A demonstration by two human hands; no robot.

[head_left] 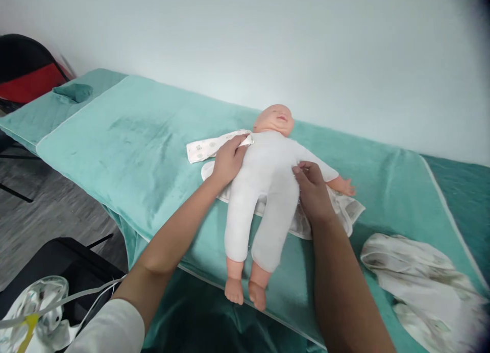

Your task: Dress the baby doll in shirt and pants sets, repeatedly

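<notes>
A baby doll (pixel 273 159) with a white cloth body lies face up, its feet toward me. Under it is spread a pale printed baby shirt (pixel 344 210), whose sleeve (pixel 204 149) stretches out on the left; whether the doll's arm is inside cannot be seen. My left hand (pixel 229 161) is closed at the doll's shoulder, pinching the shirt's white edge. At the other side of the doll's torso, my right hand (pixel 312 187) has its fingers pinched together against the doll; what is between them is hidden.
The doll rests on a green-covered massage table (pixel 153 118) against a white wall. Crumpled pale cloth (pixel 424 286) lies at the right. A black chair (pixel 72 261) at lower left bears a clear plastic bag (pixel 49 297). A red and black chair (pixel 30 77) stands behind.
</notes>
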